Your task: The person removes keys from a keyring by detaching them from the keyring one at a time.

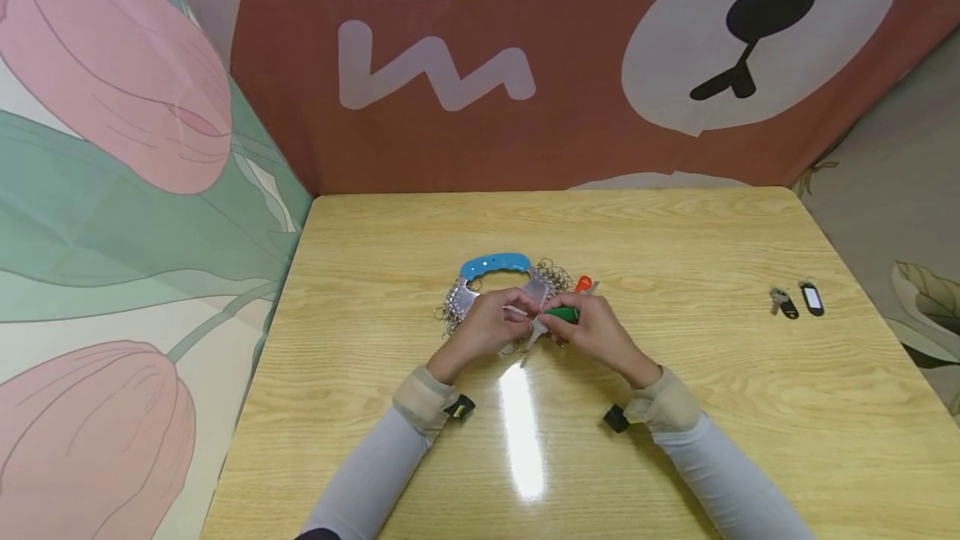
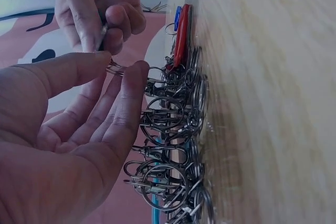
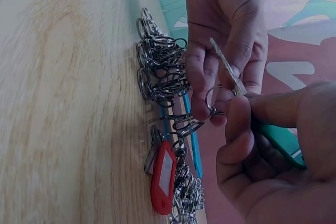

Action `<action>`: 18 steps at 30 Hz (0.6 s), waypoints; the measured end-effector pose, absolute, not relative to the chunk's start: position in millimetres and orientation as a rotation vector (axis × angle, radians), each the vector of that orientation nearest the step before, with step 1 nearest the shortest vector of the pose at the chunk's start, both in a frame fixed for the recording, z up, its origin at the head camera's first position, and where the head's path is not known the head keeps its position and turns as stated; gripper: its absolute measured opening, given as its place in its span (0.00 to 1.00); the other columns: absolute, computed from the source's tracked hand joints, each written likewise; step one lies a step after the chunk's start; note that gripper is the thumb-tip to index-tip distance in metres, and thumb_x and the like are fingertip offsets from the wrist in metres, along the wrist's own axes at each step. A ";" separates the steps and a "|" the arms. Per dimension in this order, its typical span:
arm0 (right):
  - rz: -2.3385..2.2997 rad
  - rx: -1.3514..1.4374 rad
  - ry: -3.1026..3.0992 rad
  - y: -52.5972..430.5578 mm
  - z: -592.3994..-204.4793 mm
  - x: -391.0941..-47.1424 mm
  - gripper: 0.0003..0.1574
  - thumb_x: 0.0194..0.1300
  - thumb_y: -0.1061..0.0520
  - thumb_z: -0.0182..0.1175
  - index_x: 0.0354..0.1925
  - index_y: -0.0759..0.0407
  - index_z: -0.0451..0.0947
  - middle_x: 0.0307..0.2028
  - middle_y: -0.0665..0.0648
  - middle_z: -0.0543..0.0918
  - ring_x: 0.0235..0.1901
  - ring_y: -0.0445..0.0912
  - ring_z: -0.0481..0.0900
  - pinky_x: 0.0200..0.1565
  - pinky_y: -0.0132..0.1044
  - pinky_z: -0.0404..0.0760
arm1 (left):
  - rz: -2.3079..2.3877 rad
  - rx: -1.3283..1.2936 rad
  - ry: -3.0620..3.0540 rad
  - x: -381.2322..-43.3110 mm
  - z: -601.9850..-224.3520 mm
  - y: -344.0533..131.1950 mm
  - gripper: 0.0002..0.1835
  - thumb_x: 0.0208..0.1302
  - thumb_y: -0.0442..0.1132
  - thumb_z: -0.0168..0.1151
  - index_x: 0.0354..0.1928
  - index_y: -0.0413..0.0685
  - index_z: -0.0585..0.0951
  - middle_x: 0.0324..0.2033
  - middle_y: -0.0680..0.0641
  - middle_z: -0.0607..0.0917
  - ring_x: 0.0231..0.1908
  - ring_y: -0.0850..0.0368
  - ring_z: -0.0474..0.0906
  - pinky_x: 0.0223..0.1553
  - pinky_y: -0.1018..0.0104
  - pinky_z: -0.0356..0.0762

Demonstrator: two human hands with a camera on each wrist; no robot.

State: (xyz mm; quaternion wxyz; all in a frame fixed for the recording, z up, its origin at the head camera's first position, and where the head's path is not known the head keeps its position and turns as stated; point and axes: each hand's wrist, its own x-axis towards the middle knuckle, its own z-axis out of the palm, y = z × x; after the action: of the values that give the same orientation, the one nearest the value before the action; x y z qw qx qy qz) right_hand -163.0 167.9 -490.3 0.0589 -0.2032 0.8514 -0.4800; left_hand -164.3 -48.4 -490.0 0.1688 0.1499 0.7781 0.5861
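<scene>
A key organizer with a blue handle (image 1: 495, 263) and a metal plate (image 1: 462, 300) lies on the table, with many split rings (image 3: 157, 72) hanging along its edge. Over its near side, my left hand (image 1: 495, 323) pinches a split ring (image 2: 114, 68) between thumb and forefinger. My right hand (image 1: 596, 330) grips a key (image 3: 227, 66) with a green key tag (image 3: 281, 141), the tag partly hidden by the fingers. The key's base meets the ring between the two hands. Beside the right fingers, a red key tag (image 3: 164, 174) with a key hangs from the organizer.
To the far right on the wooden table (image 1: 697, 407) lie a black key tag with keys (image 1: 778, 298) and another black key tag (image 1: 812, 298) with a white label. Printed cloth walls (image 1: 420, 148) stand behind the table and at both sides.
</scene>
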 end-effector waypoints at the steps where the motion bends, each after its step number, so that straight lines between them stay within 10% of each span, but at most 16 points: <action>1: -1.461 -0.618 2.561 167.8 -490.1 -162.8 0.03 0.70 0.61 0.70 0.40 0.62 0.87 0.30 0.56 0.86 0.24 0.48 0.83 0.23 0.31 0.80 | 1.658 0.434 2.218 -164.8 -490.7 -48.6 0.13 0.67 0.24 0.67 0.52 0.38 0.85 0.53 0.38 0.88 0.51 0.44 0.89 0.49 0.66 0.88; 18: -1.461 -0.636 2.518 167.1 -488.9 -160.6 0.03 0.72 0.59 0.69 0.39 0.58 0.86 0.29 0.56 0.86 0.25 0.45 0.80 0.25 0.31 0.78 | 1.611 0.462 2.320 -165.8 -492.3 -49.9 0.07 0.67 0.28 0.70 0.45 0.41 0.87 0.49 0.42 0.90 0.47 0.49 0.90 0.47 0.68 0.88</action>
State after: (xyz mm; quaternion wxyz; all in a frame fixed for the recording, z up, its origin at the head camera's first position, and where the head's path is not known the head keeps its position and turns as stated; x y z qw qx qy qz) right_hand -160.6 167.1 -488.9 0.0807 -0.2128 0.8422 -0.4887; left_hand -165.8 -49.9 -492.3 0.1392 0.1597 0.8027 0.5574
